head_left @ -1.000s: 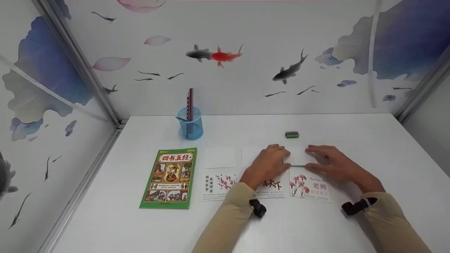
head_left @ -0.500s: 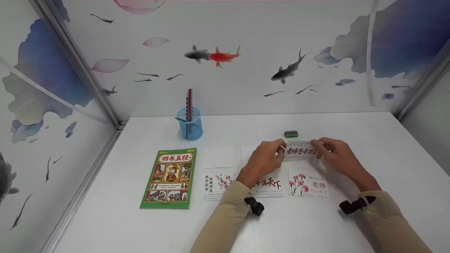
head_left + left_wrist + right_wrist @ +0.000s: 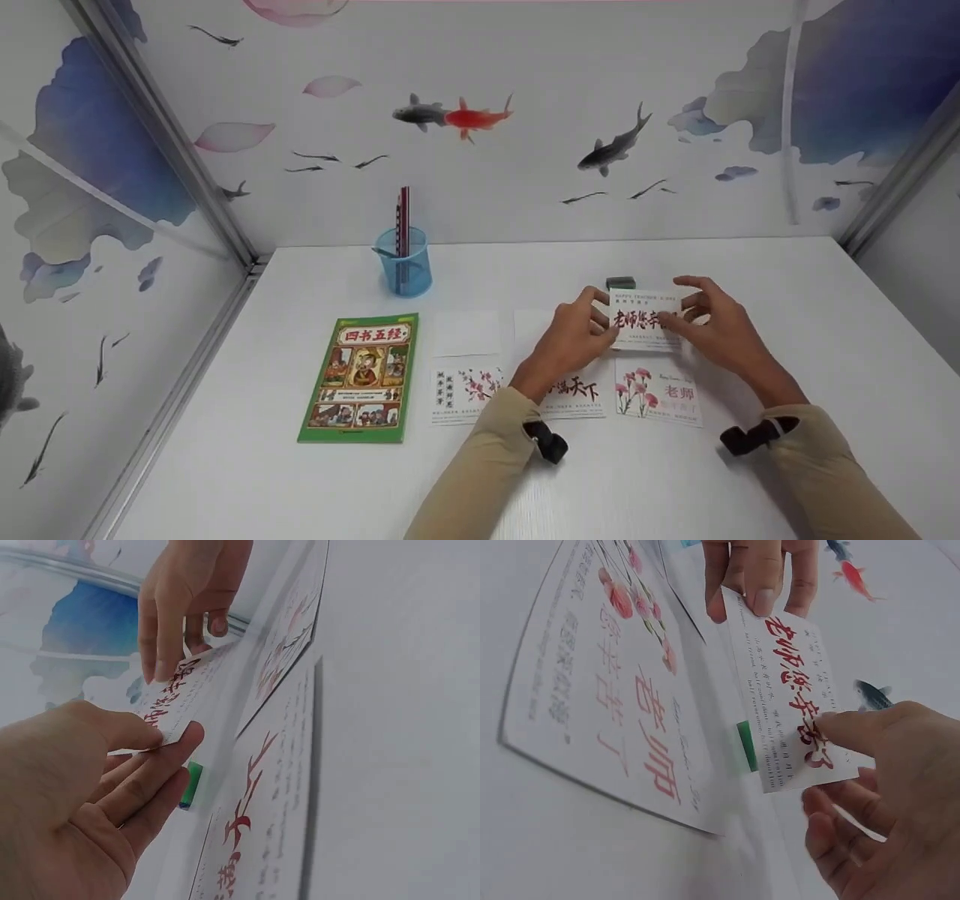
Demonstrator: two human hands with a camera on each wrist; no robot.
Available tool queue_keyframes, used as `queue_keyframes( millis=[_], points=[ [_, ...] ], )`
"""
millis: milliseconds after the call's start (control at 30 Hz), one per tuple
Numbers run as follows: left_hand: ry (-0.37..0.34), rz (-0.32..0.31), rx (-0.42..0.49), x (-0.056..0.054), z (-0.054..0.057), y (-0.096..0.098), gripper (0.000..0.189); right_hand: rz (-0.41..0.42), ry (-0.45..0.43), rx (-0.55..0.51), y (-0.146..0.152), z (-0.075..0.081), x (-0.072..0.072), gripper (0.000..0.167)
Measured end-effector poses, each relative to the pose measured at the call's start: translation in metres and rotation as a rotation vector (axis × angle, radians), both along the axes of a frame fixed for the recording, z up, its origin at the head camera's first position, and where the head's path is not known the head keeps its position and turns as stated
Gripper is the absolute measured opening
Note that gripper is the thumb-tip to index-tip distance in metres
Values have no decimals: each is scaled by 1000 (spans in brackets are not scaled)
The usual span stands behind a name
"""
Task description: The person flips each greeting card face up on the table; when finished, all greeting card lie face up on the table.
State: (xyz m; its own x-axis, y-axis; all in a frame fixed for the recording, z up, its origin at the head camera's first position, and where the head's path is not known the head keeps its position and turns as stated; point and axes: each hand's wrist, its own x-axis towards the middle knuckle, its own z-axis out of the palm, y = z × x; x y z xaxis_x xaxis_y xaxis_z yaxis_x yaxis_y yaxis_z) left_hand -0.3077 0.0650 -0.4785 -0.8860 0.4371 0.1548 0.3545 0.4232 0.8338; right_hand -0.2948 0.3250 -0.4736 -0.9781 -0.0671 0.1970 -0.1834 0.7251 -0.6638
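A white greeting card (image 3: 637,341) with red calligraphy is held up off the table, its printed face toward the person. My left hand (image 3: 564,334) pinches its left edge between thumb and fingers. At the right edge, my right hand (image 3: 721,330) grips it, the thumb (image 3: 851,731) over the last red characters and the fingers behind. Just in front of it on the table lies a carnation card (image 3: 660,397). Beside that is a card with red lettering (image 3: 581,401), partly hidden by the left arm. A plum-blossom card (image 3: 465,390) lies further left.
Blank white paper (image 3: 466,334) lies behind the plum-blossom card. A green-sided small block (image 3: 621,283) sits behind the raised card. At left are a green-bordered book (image 3: 364,379) and a blue mesh cup (image 3: 414,274) with pencils. Printed walls stand at the back and sides.
The blank-faced card that lay flat under both hands has been lifted and tilted up, showing its red lettering. Both hands now hold it by the sides, slightly higher than before.
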Motion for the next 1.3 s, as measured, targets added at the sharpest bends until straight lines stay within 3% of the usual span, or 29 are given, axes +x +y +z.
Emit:
queue_keyframes(
  millis=[100,200,367,467,733,967,1067,1300],
  points=[
    [35,10,-50,2,-3,4,62,18,-91,36,2,-2,0,81],
    [96,29,-170,3,-5,7,67,17,-137,49,2,-5,-1,81],
    [216,47,-413,7,-6,9,38,14,-148,76,-1,-10,-1,72],
    [270,27,-477,8,-7,10,26,16,-147,101,-3,-13,1,62],
    [315,-52,-491,9,-5,1,29,69,-93,215,-9,-15,3,49],
    [266,-109,-430,9,2,-35,31,71,-99,246,-18,-15,0,57],
    [257,-88,-404,8,6,-59,31,97,-63,218,-27,-12,-1,54],
    [243,28,-369,8,8,-113,31,232,4,193,-68,-5,-1,43]
  ],
)
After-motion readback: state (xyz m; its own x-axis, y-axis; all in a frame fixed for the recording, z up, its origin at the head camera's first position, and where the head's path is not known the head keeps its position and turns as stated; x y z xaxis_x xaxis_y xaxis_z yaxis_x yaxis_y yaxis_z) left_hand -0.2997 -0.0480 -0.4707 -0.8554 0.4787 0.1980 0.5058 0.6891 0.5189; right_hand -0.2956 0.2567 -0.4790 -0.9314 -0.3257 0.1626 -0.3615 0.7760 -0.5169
